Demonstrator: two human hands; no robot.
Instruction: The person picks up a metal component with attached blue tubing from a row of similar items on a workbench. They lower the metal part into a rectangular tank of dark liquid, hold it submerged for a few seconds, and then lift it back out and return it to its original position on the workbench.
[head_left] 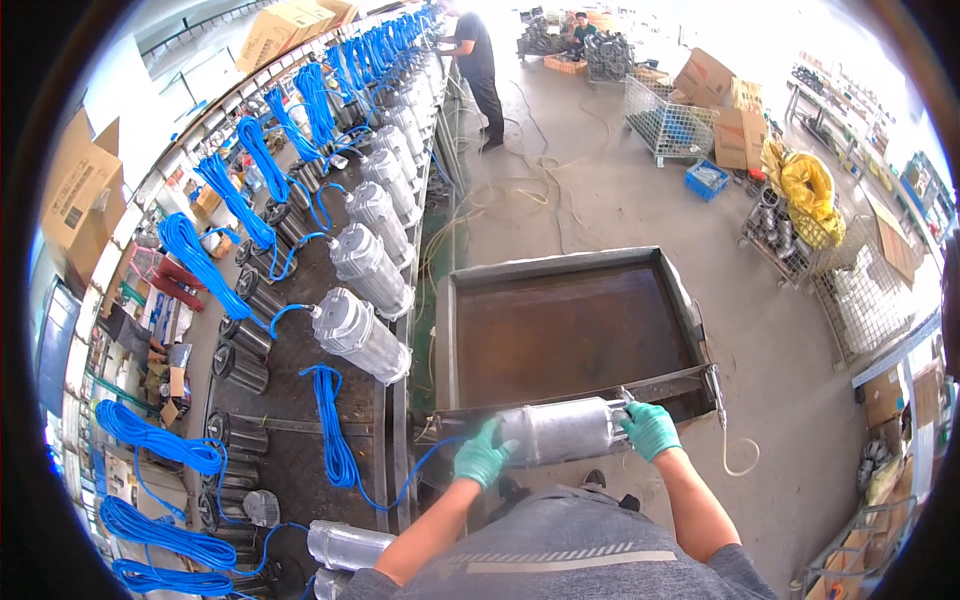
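A silver cylindrical pump body (562,432) lies sideways at the near rim of a rectangular metal tank (555,262) of murky brown liquid. My left hand (483,455), in a green glove, is closed round the pump's left end. At its right end my right hand (652,430), also in a green glove, grips near some metal prongs; its fingertips are partly hidden. A blue cable (415,475) runs from the pump's left end to a coil (335,430) on the bench at my left. I cannot tell whether the pump rests on the rim.
Silver pumps (362,335), dark motor cylinders (240,367) and coiled blue cables (205,265) line the long bench at left. A thin hose (727,440) hangs at the tank's right corner. Hoses cross the floor beyond. Wire cages (670,125) stand at right; a co-worker (478,70) stands far ahead.
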